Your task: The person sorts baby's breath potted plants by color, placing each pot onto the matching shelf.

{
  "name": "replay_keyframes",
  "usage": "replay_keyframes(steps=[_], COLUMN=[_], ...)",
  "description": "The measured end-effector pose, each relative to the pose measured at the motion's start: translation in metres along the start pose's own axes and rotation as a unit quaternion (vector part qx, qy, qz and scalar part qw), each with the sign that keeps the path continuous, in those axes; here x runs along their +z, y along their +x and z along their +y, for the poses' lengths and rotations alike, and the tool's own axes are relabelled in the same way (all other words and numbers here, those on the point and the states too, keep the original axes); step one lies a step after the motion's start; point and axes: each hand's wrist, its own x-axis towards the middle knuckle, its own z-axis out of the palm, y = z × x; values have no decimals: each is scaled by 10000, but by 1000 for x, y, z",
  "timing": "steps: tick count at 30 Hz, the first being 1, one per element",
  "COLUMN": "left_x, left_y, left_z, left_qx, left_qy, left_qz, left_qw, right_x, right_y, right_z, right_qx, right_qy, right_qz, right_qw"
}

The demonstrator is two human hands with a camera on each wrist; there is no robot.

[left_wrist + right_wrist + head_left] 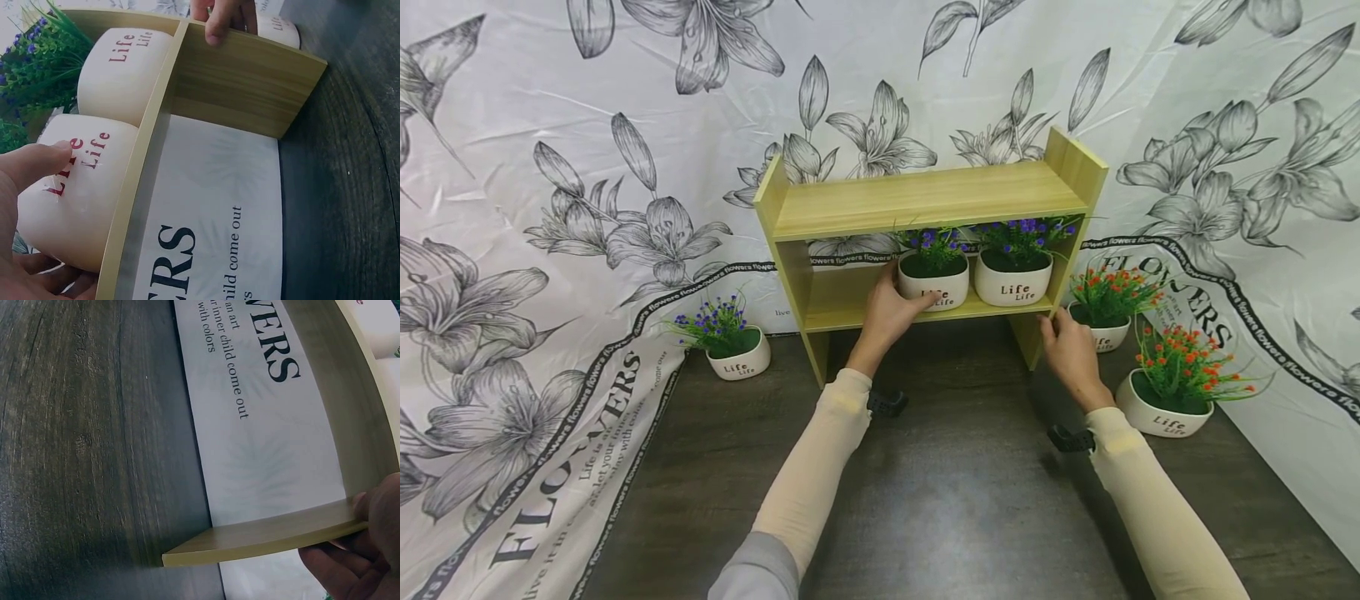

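Observation:
On the lower board of a light wooden shelf [925,200] stand two white pots with purple flowers. My left hand [889,308] grips the left potted plant [934,279], thumb across its "Life" lettering and fingers round its left side. Close up in the left wrist view, the thumb lies on the front of that pot [81,187]. Beside it on the right is the other purple potted plant [1013,283]. My right hand [1070,350] pinches the front edge of the shelf's right side panel [281,540], thumb inside and fingers outside.
A third purple potted plant [737,354] stands on the dark wooden table [940,500] left of the shelf. Two orange-flowered pots, a rear one [1105,325] and a front one [1165,404], stand at the right. A flower-printed cloth [587,275] hangs behind.

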Motion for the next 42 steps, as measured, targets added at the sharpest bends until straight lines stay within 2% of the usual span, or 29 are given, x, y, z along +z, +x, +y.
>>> replay_keyframes(steps=[9,15,19,24,31,37,42], left_x=[-5,-16,-27,-45,-75,-104,-128], left_y=[-5,-16,-23,-32,-48,-59,-65], left_z=[-1,1,0,2,4,0,-14], left_qx=[173,352,595,1090,1710,1863,1814], left_qy=[-130,141,278,39,-244,-356,-133], left_qz=[-26,238,500,867,1324,1687,2019], left_qw=[9998,9990,9966,9902,9760,9672,9624], right_x=[0,-1,-1,-1,1,2,2], right_y=[0,0,0,0,0,0,-1], right_z=[0,-1,0,0,0,1,2], right_qx=[-13,-79,-92,-86,-80,-50,-69], right_qy=[-41,-25,-18,-4,-23,-44,-56], right_qz=[40,90,107,84,94,89,139], right_qw=[10000,9999,9999,9999,9999,9999,9999])
